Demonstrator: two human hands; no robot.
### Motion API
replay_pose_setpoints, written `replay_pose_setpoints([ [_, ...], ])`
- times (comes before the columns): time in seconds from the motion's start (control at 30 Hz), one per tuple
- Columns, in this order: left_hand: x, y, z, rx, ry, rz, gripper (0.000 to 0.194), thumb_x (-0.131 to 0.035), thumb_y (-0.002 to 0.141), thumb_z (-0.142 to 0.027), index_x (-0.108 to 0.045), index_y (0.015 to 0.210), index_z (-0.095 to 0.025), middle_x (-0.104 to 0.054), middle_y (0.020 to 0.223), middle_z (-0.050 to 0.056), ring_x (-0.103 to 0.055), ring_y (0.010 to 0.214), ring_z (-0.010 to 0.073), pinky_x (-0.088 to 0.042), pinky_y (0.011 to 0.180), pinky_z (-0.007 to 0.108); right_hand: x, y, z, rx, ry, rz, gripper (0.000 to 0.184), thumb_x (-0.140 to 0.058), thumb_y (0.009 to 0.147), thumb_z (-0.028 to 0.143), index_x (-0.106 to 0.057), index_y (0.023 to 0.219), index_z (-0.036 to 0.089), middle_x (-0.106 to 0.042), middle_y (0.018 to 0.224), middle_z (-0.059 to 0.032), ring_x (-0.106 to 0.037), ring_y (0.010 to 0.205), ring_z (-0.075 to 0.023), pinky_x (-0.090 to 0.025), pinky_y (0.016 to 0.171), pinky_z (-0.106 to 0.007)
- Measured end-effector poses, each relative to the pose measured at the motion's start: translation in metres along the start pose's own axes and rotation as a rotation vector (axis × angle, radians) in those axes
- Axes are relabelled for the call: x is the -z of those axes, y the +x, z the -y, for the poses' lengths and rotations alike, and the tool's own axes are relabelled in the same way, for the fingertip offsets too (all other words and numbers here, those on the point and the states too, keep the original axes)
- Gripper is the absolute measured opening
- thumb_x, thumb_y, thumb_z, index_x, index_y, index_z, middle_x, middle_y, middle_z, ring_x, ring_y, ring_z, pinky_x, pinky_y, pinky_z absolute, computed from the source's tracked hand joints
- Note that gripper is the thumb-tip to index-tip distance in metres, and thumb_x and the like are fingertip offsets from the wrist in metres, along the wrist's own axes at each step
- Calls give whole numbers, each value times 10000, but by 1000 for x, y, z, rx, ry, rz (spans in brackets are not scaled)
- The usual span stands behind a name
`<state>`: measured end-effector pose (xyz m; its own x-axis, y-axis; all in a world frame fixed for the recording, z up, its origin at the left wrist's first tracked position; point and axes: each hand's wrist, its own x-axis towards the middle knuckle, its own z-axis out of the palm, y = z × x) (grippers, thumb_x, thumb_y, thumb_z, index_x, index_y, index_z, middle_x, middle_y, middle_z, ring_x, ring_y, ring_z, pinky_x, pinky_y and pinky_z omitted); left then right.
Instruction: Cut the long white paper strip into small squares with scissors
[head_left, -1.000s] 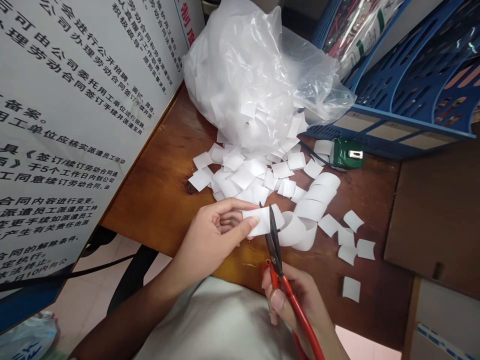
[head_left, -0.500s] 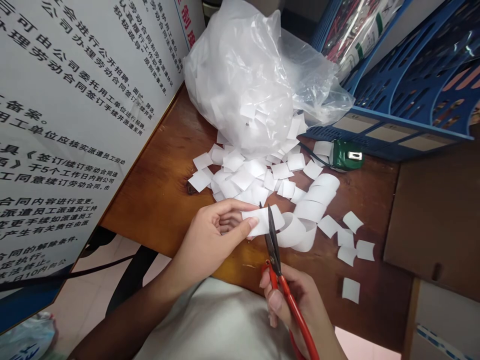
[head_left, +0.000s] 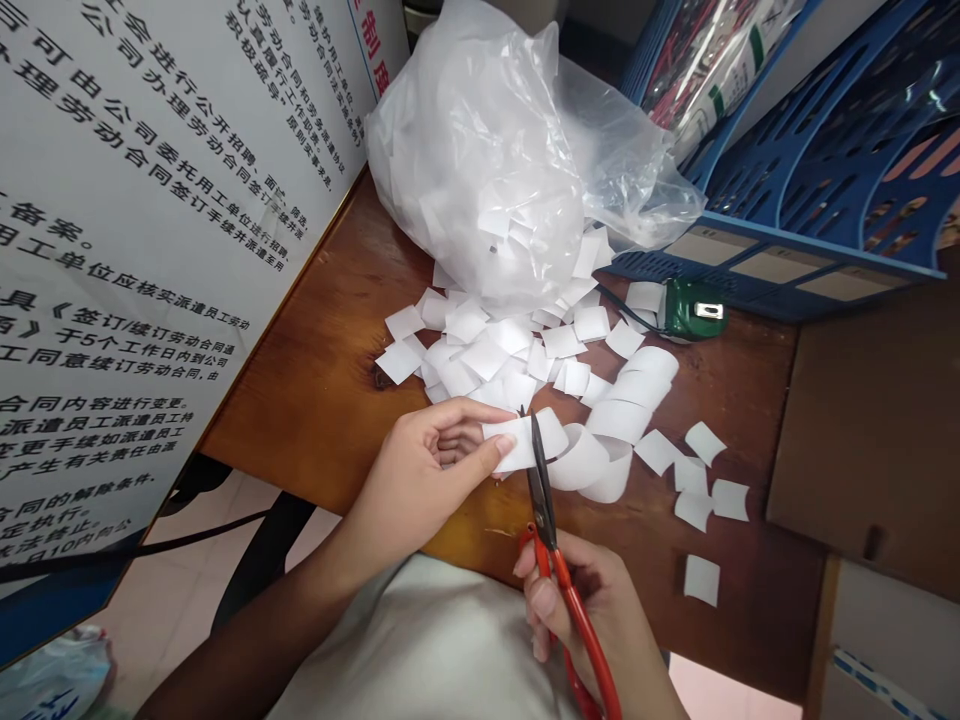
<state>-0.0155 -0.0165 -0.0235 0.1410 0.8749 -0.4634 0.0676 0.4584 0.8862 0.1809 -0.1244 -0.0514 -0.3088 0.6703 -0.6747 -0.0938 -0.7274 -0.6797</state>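
Between thumb and fingers, my left hand (head_left: 431, 475) pinches the end of a curling white strip (head_left: 630, 405), which coils away to the right across the table. My right hand (head_left: 592, 600) grips red-handled scissors (head_left: 543, 480). Their dark blades straddle the strip just right of my left fingertips, tips slightly apart. Beyond my left hand lies a heap of small white cut pieces (head_left: 484, 355). Several more white squares (head_left: 691, 475) are scattered to the right of the strip.
A clear plastic bag (head_left: 480, 150) holding white pieces stands behind the heap on the wooden table (head_left: 300, 400). A green tape measure (head_left: 694, 310) sits by a blue file rack (head_left: 787, 250). On the left leans a printed board (head_left: 112, 250); a brown panel (head_left: 862, 430) is at right.
The scissors and my right hand have shifted slightly left, with the blades nearer my left fingertips. My left hand stays in place holding the strip.
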Motion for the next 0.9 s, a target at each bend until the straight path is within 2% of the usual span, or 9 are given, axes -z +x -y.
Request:
replay_pose_setpoints([
  [0.23,0,1,2,8,-7,4,247,-736,892,-363,-747,1079,-203,-725,800,29,-707,747,161,-553,694,240,-2,3,1,-42,-21,-18,448,-782,782,542,-628,875,132,-524,637,16,-503,460,-74,-457,449,-191],
  [0.47,0,1,2,4,-21,-1,242,-736,893,-374,-742,1069,-208,-705,772,14,-706,727,161,-564,694,249,-11,5,6,-117,-57,-141,510,-837,687,570,-578,763,138,-479,565,37,-481,405,-70,-359,384,-162],
  [0.63,3,-2,0,-5,8,-16,253,-725,898,-378,-739,1076,-200,-705,764,17,-706,720,172,-560,682,257,-14,5,6,-175,-112,-173,513,-808,703,594,-543,747,157,-459,547,42,-444,382,-76,-328,370,-185],
  [0.7,8,-4,-3,-23,36,-51,266,-721,901,-378,-719,1098,-200,-712,752,12,-695,707,166,-548,662,246,-12,3,8,-122,-230,-212,482,-757,768,587,-524,731,166,-445,575,36,-436,431,-74,-342,412,-196],
  [0.77,15,-6,-8,-56,73,-125,286,-716,908,-377,-678,1137,-210,-724,729,-2,-677,675,154,-537,654,237,-10,0,12,-13,-477,-297,455,-728,816,546,-497,692,174,-462,590,21,-434,498,-82,-349,465,-206],
  [0.83,24,-6,-14,-108,109,-215,286,-691,930,-377,-628,1161,-222,-728,697,-21,-673,667,151,-539,692,242,-7,-3,16,119,-770,-387,404,-722,834,488,-508,680,182,-528,610,-1,-454,527,-101,-361,489,-225],
  [0.9,30,-4,-18,-172,143,-272,257,-648,961,-383,-591,1158,-227,-713,653,-35,-689,706,162,-540,749,253,-5,-4,19,248,-991,-437,261,-687,863,428,-596,788,196,-645,733,-38,-553,569,-141,-422,528,-258],
])
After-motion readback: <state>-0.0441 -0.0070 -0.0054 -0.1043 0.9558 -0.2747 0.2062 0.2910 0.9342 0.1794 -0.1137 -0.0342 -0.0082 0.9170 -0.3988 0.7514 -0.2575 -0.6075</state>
